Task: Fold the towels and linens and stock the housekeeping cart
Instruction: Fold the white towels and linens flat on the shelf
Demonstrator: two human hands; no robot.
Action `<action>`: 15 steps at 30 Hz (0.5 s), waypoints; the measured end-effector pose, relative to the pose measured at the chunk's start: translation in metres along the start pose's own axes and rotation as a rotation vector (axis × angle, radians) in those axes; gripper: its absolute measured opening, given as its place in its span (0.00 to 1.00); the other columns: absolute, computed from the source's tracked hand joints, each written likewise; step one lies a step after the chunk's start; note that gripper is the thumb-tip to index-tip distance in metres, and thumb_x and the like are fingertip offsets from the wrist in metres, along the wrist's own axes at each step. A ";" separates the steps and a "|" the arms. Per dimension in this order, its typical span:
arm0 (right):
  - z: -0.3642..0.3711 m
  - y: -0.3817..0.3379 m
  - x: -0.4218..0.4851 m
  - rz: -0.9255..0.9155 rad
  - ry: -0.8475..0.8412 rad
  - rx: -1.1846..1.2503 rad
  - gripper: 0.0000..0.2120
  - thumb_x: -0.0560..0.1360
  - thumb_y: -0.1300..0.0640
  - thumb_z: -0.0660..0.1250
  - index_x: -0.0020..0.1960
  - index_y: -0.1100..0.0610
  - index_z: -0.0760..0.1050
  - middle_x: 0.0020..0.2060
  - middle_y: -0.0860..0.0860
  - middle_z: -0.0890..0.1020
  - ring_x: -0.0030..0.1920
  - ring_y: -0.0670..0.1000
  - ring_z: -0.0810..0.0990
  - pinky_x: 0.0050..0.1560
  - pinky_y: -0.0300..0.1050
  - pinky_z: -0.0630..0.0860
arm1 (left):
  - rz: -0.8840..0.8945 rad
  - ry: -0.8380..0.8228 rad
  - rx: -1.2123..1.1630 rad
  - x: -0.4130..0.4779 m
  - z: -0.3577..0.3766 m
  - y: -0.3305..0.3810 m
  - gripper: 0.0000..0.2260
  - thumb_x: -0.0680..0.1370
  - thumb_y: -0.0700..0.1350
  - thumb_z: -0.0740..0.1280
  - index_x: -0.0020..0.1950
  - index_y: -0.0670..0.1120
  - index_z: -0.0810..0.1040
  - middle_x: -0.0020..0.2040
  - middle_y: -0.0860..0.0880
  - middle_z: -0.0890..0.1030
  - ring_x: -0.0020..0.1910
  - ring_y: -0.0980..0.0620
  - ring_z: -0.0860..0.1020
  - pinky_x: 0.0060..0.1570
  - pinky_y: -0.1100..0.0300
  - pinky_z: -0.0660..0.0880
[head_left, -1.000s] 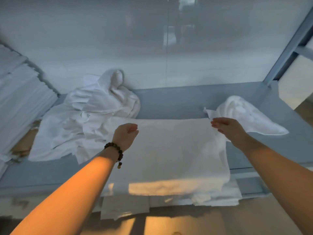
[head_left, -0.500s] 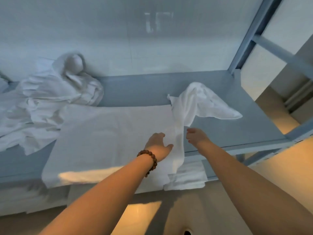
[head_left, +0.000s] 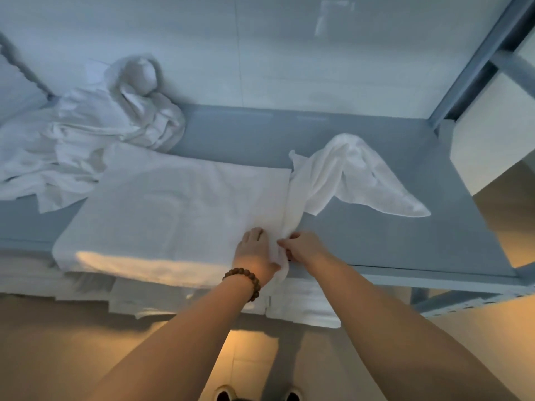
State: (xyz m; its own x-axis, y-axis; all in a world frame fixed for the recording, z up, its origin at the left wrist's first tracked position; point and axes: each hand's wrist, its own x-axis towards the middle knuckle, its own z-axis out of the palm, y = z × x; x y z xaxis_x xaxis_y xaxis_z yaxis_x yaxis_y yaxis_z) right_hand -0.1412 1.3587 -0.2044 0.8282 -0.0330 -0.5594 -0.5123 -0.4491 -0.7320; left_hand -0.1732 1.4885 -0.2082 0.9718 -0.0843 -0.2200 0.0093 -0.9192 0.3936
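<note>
Left hand point(head_left: 254, 253) and right hand point(head_left: 304, 247) on the white towel point(head_left: 179, 209) at the shelf's point(head_left: 390, 241) front edge.
We note the left hand lying flat on it with straight fingers while the right pinches its bunched right edge; crumpled linens point(head_left: 95, 134) lie at the back left corner.

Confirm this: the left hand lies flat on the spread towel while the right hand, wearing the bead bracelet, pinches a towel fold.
Wrong: the head view shows the bead bracelet on the left hand, not the right hand. Rest stands.
</note>
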 end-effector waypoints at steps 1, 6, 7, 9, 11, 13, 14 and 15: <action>0.002 0.000 0.002 -0.028 0.014 -0.034 0.10 0.71 0.57 0.72 0.45 0.64 0.81 0.44 0.62 0.84 0.47 0.60 0.83 0.55 0.59 0.77 | 0.004 0.012 -0.007 0.002 0.001 -0.002 0.30 0.74 0.51 0.69 0.72 0.41 0.65 0.72 0.46 0.64 0.70 0.47 0.62 0.70 0.57 0.60; 0.003 0.001 0.002 -0.122 0.105 -0.042 0.10 0.72 0.60 0.71 0.48 0.67 0.81 0.45 0.62 0.84 0.48 0.59 0.82 0.54 0.59 0.76 | 0.028 0.121 -0.102 0.001 -0.002 -0.022 0.16 0.77 0.40 0.64 0.65 0.39 0.74 0.67 0.46 0.71 0.67 0.48 0.67 0.65 0.61 0.64; 0.001 0.002 0.000 -0.122 0.117 -0.025 0.10 0.72 0.60 0.70 0.48 0.66 0.81 0.46 0.61 0.84 0.48 0.58 0.82 0.55 0.58 0.76 | 0.020 0.171 -0.110 -0.001 -0.005 -0.026 0.14 0.77 0.39 0.63 0.62 0.39 0.75 0.64 0.45 0.73 0.65 0.48 0.69 0.61 0.62 0.66; -0.006 0.003 -0.003 -0.125 0.154 -0.019 0.09 0.72 0.61 0.70 0.50 0.65 0.81 0.47 0.60 0.84 0.49 0.57 0.82 0.56 0.55 0.76 | -0.035 0.248 -0.153 -0.005 -0.013 -0.033 0.10 0.77 0.41 0.63 0.57 0.39 0.75 0.55 0.44 0.76 0.57 0.46 0.72 0.50 0.62 0.67; -0.016 0.004 -0.005 -0.125 0.216 -0.031 0.09 0.73 0.61 0.69 0.49 0.66 0.82 0.46 0.61 0.84 0.48 0.58 0.81 0.53 0.52 0.76 | -0.119 0.293 -0.231 -0.006 -0.025 -0.041 0.04 0.78 0.43 0.63 0.48 0.43 0.73 0.43 0.48 0.76 0.45 0.45 0.75 0.38 0.61 0.66; -0.031 0.008 -0.004 -0.112 0.307 -0.055 0.08 0.72 0.63 0.69 0.46 0.69 0.81 0.41 0.63 0.83 0.45 0.58 0.81 0.46 0.49 0.74 | -0.204 0.338 -0.316 -0.005 -0.037 -0.051 0.07 0.77 0.43 0.64 0.41 0.45 0.68 0.34 0.49 0.73 0.33 0.48 0.73 0.29 0.60 0.63; -0.041 0.011 -0.002 -0.102 0.362 -0.064 0.08 0.72 0.63 0.68 0.44 0.70 0.80 0.38 0.63 0.82 0.42 0.58 0.80 0.44 0.49 0.73 | -0.233 0.361 -0.344 -0.004 -0.042 -0.057 0.08 0.77 0.43 0.64 0.39 0.46 0.67 0.32 0.49 0.72 0.30 0.50 0.72 0.27 0.60 0.62; -0.049 0.014 0.000 -0.087 0.420 -0.058 0.08 0.72 0.65 0.67 0.42 0.71 0.79 0.37 0.63 0.80 0.41 0.58 0.79 0.44 0.50 0.74 | -0.246 0.380 -0.362 -0.004 -0.047 -0.060 0.09 0.77 0.43 0.64 0.38 0.46 0.67 0.31 0.49 0.72 0.29 0.52 0.71 0.26 0.61 0.62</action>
State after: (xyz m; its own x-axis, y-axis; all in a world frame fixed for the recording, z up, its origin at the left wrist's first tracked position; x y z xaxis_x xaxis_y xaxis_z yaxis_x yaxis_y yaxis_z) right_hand -0.1370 1.3084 -0.1960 0.8944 -0.3481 -0.2809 -0.4329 -0.5157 -0.7394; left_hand -0.1661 1.5626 -0.1889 0.9466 0.3205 -0.0340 0.2605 -0.6989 0.6661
